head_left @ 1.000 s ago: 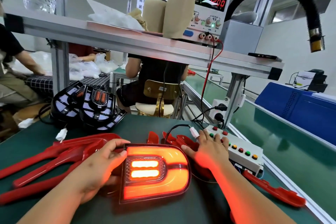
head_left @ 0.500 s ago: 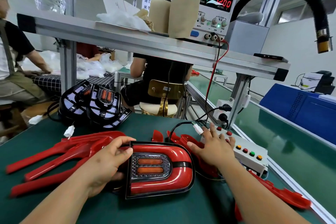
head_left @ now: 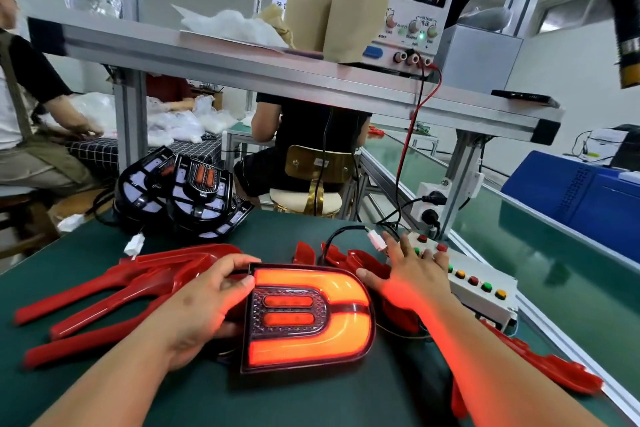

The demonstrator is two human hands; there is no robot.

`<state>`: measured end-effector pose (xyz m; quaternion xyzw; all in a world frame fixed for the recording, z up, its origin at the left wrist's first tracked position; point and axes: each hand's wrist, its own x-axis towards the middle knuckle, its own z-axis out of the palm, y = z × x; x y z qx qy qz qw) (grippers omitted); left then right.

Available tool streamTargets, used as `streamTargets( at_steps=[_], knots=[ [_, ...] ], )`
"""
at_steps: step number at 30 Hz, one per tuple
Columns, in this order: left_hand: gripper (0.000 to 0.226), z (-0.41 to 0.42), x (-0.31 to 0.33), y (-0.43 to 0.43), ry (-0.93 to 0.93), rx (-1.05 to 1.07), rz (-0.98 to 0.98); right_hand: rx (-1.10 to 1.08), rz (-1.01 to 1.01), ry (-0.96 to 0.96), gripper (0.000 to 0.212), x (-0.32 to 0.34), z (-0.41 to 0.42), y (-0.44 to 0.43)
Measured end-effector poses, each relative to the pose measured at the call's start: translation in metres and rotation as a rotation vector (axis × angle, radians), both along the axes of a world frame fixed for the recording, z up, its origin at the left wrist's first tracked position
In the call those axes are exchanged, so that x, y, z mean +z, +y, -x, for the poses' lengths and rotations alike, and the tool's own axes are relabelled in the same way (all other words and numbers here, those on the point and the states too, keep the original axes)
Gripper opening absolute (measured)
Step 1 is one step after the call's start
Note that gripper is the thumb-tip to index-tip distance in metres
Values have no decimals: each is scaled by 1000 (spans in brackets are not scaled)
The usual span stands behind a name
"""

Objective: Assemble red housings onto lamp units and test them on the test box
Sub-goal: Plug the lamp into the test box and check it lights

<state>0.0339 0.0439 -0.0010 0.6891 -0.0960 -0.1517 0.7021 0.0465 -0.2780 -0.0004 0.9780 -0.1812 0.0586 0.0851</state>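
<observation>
On the dark green bench mat (head_left: 277, 399) the lit red D-shaped lamp unit (head_left: 308, 319) lies flat. The left hand (head_left: 204, 302) grips its left edge. The right hand (head_left: 412, 274), fingers spread, presses the white button-studded test box (head_left: 485, 295) (just beside the lamp). An aluminium shelf (head_left: 242, 69) overhead carries a white bench power supply (head_left: 415, 10).

Lamp unit (head_left: 308, 319) lay flat on the green desk (head_left: 277, 399) between the hands, outer U band lit orange-red. Left hand (head_left: 204, 305) gripped its left edge, fingers over the top, thumb below. Right hand (head_left: 412, 274) was spread, fingertips on the test box (head_left: 485, 291) buttons. Loose red housings (head_left: 121, 291) lay left of the left hand. Black lamp units (head_left: 180, 198) sat beyond the left hand.
</observation>
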Motion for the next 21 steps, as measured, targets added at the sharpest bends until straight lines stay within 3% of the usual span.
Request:
streamTargets(
  at_steps=[4, 9, 21],
  knots=[
    [21, -2, -2, 1, 0, -13, 12, -26, -12, 14, 125, -5, -2, 4],
    [22, -4, -6, 2, -18, -27, 20, -48, -111, -26, 119, -9, -6, 0],
    [22, -4, -6, 4, -40, -35, 37, -47, -63, 1, 125, -4, -3, 3]
  ],
)
